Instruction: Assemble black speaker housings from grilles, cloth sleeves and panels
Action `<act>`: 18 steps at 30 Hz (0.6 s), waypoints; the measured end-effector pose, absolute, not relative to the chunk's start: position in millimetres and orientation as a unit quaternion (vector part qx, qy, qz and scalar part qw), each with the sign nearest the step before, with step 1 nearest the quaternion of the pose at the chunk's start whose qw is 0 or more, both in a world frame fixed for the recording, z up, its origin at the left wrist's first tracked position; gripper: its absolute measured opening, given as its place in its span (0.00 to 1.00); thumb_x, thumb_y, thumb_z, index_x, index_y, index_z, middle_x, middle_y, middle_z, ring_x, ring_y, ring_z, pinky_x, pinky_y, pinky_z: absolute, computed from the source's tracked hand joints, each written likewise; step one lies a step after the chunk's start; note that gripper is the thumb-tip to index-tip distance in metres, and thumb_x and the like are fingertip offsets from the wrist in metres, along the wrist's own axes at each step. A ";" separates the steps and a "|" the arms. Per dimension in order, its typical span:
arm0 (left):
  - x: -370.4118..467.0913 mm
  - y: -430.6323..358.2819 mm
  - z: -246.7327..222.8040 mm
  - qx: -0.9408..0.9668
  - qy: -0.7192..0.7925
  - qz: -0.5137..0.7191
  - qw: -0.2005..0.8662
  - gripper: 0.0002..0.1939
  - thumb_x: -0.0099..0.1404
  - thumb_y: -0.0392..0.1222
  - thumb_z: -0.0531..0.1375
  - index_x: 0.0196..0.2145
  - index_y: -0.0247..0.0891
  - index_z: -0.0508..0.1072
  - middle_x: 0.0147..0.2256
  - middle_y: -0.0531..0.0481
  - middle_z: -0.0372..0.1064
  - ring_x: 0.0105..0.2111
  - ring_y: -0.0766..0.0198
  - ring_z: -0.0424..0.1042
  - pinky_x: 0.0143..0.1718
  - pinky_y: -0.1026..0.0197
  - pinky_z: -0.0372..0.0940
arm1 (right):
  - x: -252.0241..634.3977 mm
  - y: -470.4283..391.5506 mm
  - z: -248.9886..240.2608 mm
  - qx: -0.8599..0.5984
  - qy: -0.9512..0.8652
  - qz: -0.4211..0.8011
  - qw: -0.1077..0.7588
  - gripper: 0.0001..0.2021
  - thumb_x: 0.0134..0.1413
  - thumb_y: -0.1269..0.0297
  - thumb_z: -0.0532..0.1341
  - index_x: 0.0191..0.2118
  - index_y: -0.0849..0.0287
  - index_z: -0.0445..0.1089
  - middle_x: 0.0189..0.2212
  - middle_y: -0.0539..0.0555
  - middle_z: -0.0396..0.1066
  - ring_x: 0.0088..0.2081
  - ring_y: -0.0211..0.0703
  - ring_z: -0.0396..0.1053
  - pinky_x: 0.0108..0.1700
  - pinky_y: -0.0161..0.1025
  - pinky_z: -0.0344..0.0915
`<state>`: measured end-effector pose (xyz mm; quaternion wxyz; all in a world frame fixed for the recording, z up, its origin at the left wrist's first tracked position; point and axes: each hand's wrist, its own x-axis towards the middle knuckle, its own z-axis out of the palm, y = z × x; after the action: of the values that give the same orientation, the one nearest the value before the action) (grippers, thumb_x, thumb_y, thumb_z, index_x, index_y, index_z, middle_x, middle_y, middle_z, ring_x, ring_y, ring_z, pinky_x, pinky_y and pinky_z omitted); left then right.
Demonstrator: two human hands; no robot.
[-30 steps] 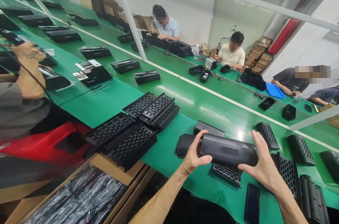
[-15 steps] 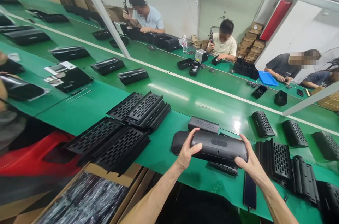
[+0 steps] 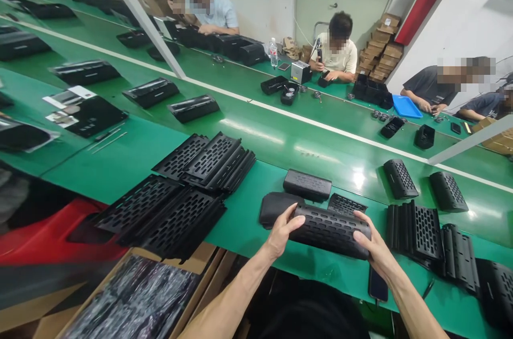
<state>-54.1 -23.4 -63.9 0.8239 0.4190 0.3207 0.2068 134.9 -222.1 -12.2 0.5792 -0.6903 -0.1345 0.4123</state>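
Note:
A long black casing (image 3: 331, 230) with rows of slots is held level above the green table's near edge. My left hand (image 3: 284, 229) grips its left end, thumb on the near side. At the right end, my right hand (image 3: 371, 240) is closed round it, thumb across the slotted face. Just behind lie a smooth black piece (image 3: 276, 208), another black casing (image 3: 308, 185) and a loose perforated panel (image 3: 347, 203), partly covered by the held casing. A dark phone (image 3: 378, 283) lies below my right hand, partly hidden by the wrist.
Stacked perforated panels (image 3: 168, 205) lie left, more panels (image 3: 425, 237) right. An open carton (image 3: 132, 296) with plastic-wrapped items stands lower left, near a red chair (image 3: 60, 232). Black casings sit along the green belt (image 3: 256, 130); several people work across it.
The held casing has been turned, so its slotted face now shows instead of the smooth side with an oval patch. Both hands still grip its ends. The view has shifted slightly.

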 end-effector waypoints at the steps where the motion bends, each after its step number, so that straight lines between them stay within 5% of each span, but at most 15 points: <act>1: -55.4 -24.5 -65.2 0.420 0.324 0.204 0.823 0.40 0.56 0.55 0.72 0.60 0.31 0.72 0.59 0.36 0.74 0.64 0.40 0.66 0.67 0.43 0.57 | 135.1 -224.8 -12.5 -0.690 -0.135 0.417 0.576 0.39 0.39 0.42 0.76 0.57 0.51 0.69 0.53 0.59 0.75 0.50 0.58 0.76 0.52 0.53 0.71; 7: -69.6 -24.5 -65.5 0.461 0.250 0.147 0.838 0.49 0.57 0.54 0.71 0.71 0.42 0.59 0.66 0.41 0.65 0.69 0.40 0.58 0.68 0.44 0.56 | 135.2 -235.2 -13.9 -0.694 -0.113 0.436 0.562 0.35 0.43 0.43 0.75 0.56 0.51 0.69 0.46 0.58 0.78 0.45 0.56 0.78 0.45 0.49 0.72; 13: -56.5 -10.7 -61.0 0.555 0.245 0.179 0.774 0.49 0.60 0.62 0.68 0.71 0.39 0.58 0.65 0.39 0.67 0.69 0.36 0.56 0.69 0.42 0.54 | 146.4 -225.9 -24.1 -0.670 -0.132 0.426 0.593 0.31 0.45 0.44 0.74 0.53 0.52 0.70 0.42 0.57 0.80 0.41 0.56 0.78 0.43 0.50 0.74; 18: -23.3 6.7 -49.5 0.594 0.289 0.210 0.721 0.64 0.54 0.65 0.71 0.75 0.44 0.41 0.75 0.35 0.43 0.71 0.35 0.51 0.66 0.44 0.61 | 188.5 -182.1 -42.8 -0.614 -0.058 0.421 0.665 0.32 0.36 0.49 0.78 0.49 0.55 0.73 0.39 0.56 0.80 0.37 0.51 0.78 0.38 0.44 0.75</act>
<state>-23.3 6.7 -49.5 0.7211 0.5937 0.2885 0.2104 188.5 -182.1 -42.8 0.6652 -0.6143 -0.0576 0.4206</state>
